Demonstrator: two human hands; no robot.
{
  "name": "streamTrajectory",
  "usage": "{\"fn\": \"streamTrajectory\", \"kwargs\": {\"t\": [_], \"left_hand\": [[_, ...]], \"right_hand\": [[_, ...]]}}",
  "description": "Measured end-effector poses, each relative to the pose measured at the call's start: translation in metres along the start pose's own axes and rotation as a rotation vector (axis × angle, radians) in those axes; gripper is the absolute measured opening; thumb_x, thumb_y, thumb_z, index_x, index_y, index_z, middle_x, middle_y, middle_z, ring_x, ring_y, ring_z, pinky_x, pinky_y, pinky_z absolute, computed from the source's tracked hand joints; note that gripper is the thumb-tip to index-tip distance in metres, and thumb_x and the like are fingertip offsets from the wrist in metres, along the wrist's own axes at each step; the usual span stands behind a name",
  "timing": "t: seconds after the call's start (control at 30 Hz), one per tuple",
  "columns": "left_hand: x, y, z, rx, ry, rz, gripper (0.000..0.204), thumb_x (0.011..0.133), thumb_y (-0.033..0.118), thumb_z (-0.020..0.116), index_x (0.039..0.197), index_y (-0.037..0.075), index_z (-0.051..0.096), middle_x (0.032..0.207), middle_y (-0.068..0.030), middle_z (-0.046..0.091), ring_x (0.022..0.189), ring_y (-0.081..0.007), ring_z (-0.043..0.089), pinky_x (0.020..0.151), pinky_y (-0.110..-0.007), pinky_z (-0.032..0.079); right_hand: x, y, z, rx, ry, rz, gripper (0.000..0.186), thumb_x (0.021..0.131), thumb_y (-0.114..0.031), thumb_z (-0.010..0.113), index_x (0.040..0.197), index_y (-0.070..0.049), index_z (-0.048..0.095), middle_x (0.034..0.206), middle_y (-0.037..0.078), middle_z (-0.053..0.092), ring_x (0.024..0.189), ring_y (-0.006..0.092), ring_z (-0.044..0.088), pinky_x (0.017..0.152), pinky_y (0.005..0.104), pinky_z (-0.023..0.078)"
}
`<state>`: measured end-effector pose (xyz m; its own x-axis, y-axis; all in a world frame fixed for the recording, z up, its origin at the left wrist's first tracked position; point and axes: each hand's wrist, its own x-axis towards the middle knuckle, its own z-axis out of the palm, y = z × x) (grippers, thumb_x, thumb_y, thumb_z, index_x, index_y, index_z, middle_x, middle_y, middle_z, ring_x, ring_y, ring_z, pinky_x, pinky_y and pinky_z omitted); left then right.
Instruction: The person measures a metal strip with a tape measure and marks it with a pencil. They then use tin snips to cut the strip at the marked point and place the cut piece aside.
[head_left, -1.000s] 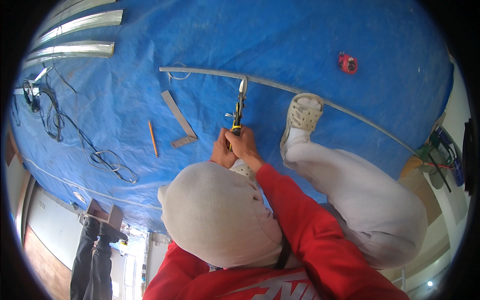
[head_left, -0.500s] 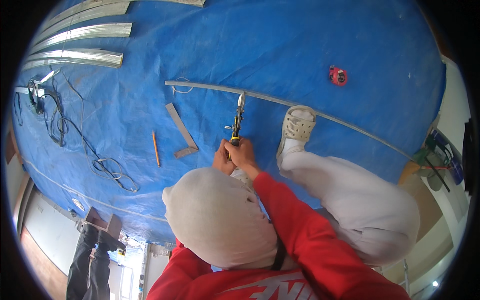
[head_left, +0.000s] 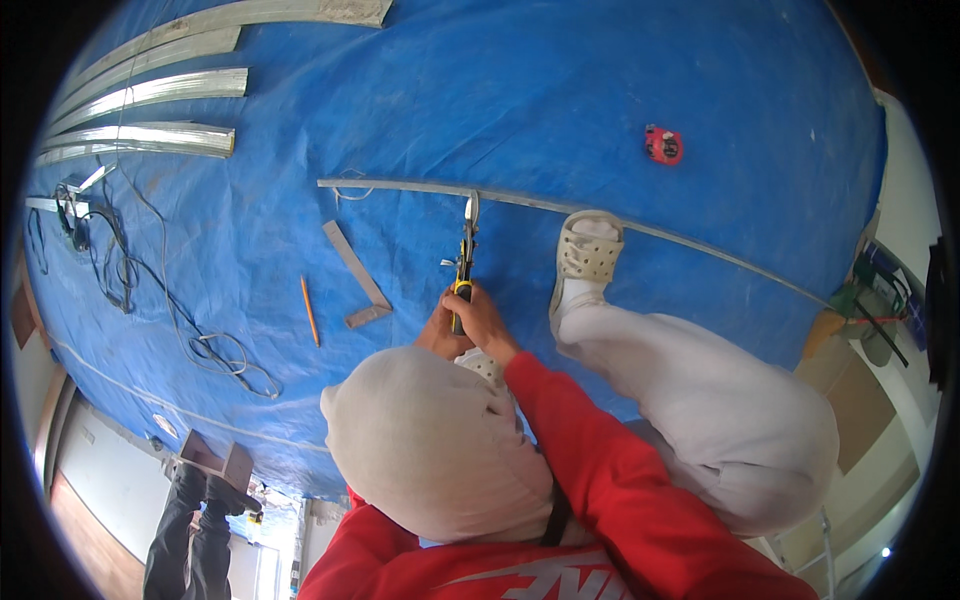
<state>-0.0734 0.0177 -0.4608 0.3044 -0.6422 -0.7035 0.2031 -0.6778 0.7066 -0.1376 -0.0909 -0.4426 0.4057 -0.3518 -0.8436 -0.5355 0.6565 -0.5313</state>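
Both of my hands are closed round the yellow-and-black handles of a pair of tin snips (head_left: 465,255). My right hand (head_left: 486,324) wraps the handles from the right. On their left side is my left hand (head_left: 437,334), its fingers partly hidden. The jaws point away from me and meet a long, thin grey metal strip (head_left: 400,185) lying across the blue sheet; whether they bite into it I cannot tell. A loop of pale cord (head_left: 352,191) lies at the strip's left end. My right foot, in a beige clog (head_left: 590,255), rests against the strip.
On the blue tarp (head_left: 540,80) lie a carpenter's square (head_left: 352,262), an orange pencil (head_left: 310,312) and a red tape measure (head_left: 662,145). Several metal profiles (head_left: 170,85) are at far left, above tangled black cables (head_left: 120,262). Another person's legs (head_left: 190,520) show at lower left.
The view has shifted slightly, so most things sit a little lower and farther left. Both hands still grip the snips, with their jaws at the metal strip.
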Motion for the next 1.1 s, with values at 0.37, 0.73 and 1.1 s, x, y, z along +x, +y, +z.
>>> {"fn": "streamTrajectory", "kwargs": {"t": [0.37,0.73,1.1], "left_hand": [[0.016,0.118,-0.098,0.391,0.254,0.304,0.064,0.080,0.018,0.086,0.138,0.011,0.060,0.121,-0.0122,0.069,0.110,-0.0311,0.067,0.090,-0.042,0.054],[0.169,0.152,-0.122,1.172,0.037,0.660,0.032,0.078,0.008,0.077,0.108,0.013,0.067,0.102,-0.0067,0.061,0.100,-0.0304,0.063,0.083,-0.044,0.054],[0.177,0.157,-0.126,1.303,-0.027,0.838,0.020,0.090,0.003,0.062,0.107,0.014,0.064,0.097,-0.0056,0.064,0.099,-0.0291,0.067,0.075,-0.046,0.057]], "right_hand": [[-0.009,0.023,-0.011,0.104,0.123,-0.046,0.038,0.089,-0.022,0.068,0.117,0.001,0.055,0.092,0.007,0.061,0.085,0.0175,0.059,0.078,0.0342,0.048],[-0.015,0.021,-0.010,-0.077,0.178,-0.114,0.036,0.089,-0.018,0.070,0.115,0.001,0.055,0.093,0.007,0.060,0.085,0.0174,0.059,0.079,0.0339,0.049],[-0.038,0.008,-0.008,-0.123,0.193,-0.128,0.041,0.082,-0.025,0.074,0.106,0.001,0.053,0.085,0.013,0.057,0.080,0.0285,0.058,0.073,0.0407,0.047]]}}
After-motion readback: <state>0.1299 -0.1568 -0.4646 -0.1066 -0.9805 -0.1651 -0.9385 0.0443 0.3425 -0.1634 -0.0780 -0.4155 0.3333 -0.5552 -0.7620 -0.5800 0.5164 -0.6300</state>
